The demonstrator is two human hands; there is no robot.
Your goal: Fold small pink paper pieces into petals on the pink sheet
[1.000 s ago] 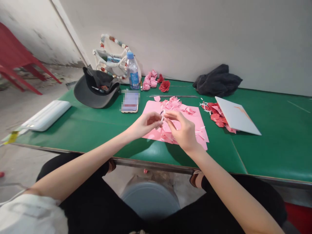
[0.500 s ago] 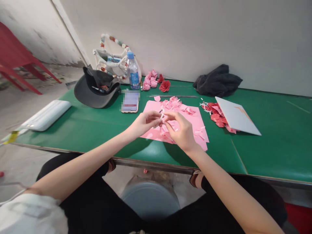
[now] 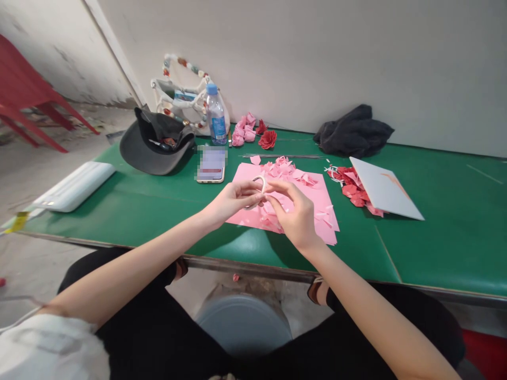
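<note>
A thin white curled strip (image 3: 259, 184), probably paper, forms a small loop above the pink sheet. My left hand (image 3: 234, 203) pinches its lower part, and the fingertips of my right hand (image 3: 293, 214) press against the same end. Beneath both hands lies a pink paper sheet (image 3: 317, 198), strewn with cut pink paper scraps (image 3: 279, 167). Part of the sheet is hidden by my hands.
A green work table (image 3: 435, 243) holds a phone (image 3: 211, 164), a black cap (image 3: 152, 148), a water bottle (image 3: 216, 119), pink paper flowers (image 3: 242, 133), a red paper rose (image 3: 268, 139), red scraps (image 3: 350, 187), a white board (image 3: 382, 187) and dark cloth (image 3: 354, 131).
The white strip now shows as a rounded loop instead of a short, narrow piece. My fingers have shifted along it, and my hands remain close together over the pink sheet.
</note>
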